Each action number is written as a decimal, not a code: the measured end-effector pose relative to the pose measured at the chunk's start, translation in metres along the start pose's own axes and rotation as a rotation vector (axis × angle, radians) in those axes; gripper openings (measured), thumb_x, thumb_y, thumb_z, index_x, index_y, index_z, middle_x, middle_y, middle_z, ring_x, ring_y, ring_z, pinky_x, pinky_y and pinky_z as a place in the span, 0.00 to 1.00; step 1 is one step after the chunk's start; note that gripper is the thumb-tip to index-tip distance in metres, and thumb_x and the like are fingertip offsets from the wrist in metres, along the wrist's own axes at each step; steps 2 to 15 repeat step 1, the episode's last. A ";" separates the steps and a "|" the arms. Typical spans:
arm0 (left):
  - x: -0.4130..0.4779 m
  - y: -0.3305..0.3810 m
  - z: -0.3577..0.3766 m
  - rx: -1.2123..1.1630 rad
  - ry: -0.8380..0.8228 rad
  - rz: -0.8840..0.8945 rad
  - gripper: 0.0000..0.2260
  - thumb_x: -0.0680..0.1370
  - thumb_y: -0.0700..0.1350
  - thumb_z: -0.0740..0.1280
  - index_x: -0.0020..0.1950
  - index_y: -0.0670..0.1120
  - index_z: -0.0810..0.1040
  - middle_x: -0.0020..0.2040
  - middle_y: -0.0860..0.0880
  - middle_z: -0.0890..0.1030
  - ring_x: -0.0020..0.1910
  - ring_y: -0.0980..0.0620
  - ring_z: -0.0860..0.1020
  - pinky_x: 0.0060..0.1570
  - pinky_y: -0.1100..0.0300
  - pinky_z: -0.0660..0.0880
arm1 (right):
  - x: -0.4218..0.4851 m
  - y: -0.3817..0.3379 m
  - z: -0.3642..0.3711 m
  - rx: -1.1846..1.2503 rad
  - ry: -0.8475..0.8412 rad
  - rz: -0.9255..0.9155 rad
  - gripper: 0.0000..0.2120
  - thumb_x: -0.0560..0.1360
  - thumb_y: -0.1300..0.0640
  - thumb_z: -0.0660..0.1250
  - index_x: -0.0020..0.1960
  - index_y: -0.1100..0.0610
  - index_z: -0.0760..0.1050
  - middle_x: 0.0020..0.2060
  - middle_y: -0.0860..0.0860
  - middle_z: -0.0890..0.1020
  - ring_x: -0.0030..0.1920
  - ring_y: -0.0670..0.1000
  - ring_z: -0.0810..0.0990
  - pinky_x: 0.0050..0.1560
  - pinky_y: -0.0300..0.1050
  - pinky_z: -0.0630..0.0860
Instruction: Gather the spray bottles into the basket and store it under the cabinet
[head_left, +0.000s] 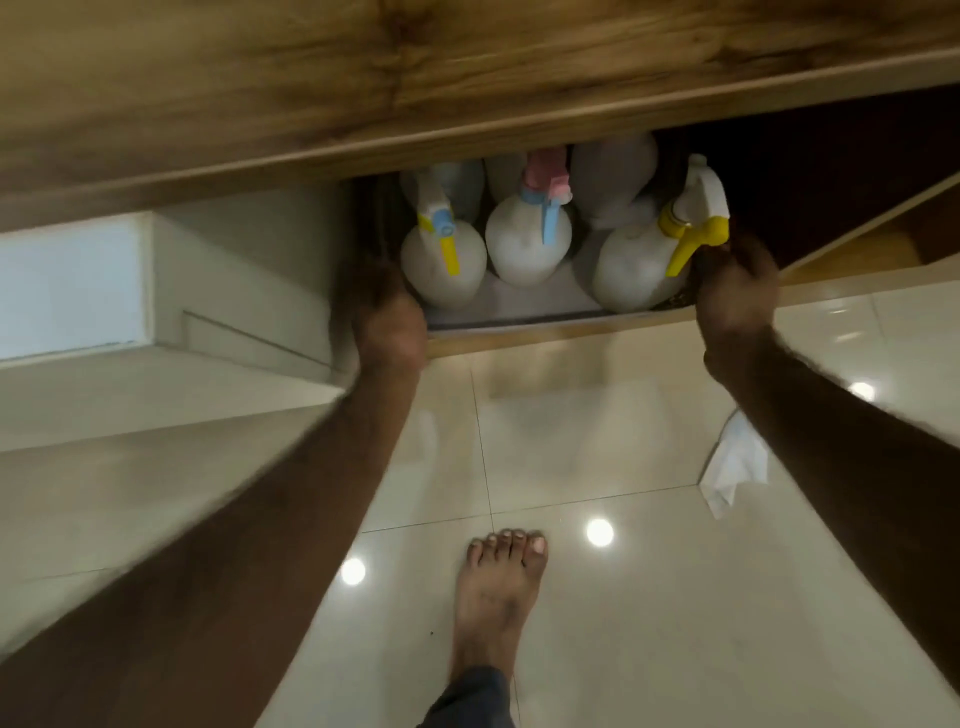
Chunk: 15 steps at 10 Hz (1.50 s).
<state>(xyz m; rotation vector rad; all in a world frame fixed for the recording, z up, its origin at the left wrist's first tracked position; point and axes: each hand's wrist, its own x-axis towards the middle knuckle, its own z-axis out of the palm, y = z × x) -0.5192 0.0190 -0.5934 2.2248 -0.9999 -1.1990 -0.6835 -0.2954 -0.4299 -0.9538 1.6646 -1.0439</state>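
Observation:
A shallow basket (519, 325) sits on the floor, partly under the wooden cabinet top (363, 88). It holds several white spray bottles: one with a yellow and blue trigger (441, 265), one with a pink and blue trigger (527, 239), one with a yellow trigger (639, 270), and more behind, half hidden by the cabinet edge. My left hand (387, 317) grips the basket's left end. My right hand (735, 291) grips its right end, beside the yellow trigger. Both hands are blurred.
The open cabinet space (831, 171) is dark, with a wooden door or panel (872, 244) at the right. A white unit (156, 291) stands at the left. A crumpled white cloth (735, 467) lies on the glossy tile floor. My bare foot (498, 597) stands below.

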 end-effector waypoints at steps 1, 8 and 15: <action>-0.021 0.037 -0.033 0.193 0.007 0.012 0.14 0.78 0.45 0.72 0.63 0.50 0.84 0.53 0.50 0.86 0.50 0.51 0.86 0.53 0.54 0.82 | -0.067 0.007 -0.025 -0.182 0.042 0.027 0.17 0.84 0.57 0.56 0.70 0.61 0.73 0.59 0.54 0.80 0.62 0.51 0.79 0.71 0.50 0.74; -0.021 0.037 -0.033 0.193 0.007 0.012 0.14 0.78 0.45 0.72 0.63 0.50 0.84 0.53 0.50 0.86 0.50 0.51 0.86 0.53 0.54 0.82 | -0.067 0.007 -0.025 -0.182 0.042 0.027 0.17 0.84 0.57 0.56 0.70 0.61 0.73 0.59 0.54 0.80 0.62 0.51 0.79 0.71 0.50 0.74; -0.021 0.037 -0.033 0.193 0.007 0.012 0.14 0.78 0.45 0.72 0.63 0.50 0.84 0.53 0.50 0.86 0.50 0.51 0.86 0.53 0.54 0.82 | -0.067 0.007 -0.025 -0.182 0.042 0.027 0.17 0.84 0.57 0.56 0.70 0.61 0.73 0.59 0.54 0.80 0.62 0.51 0.79 0.71 0.50 0.74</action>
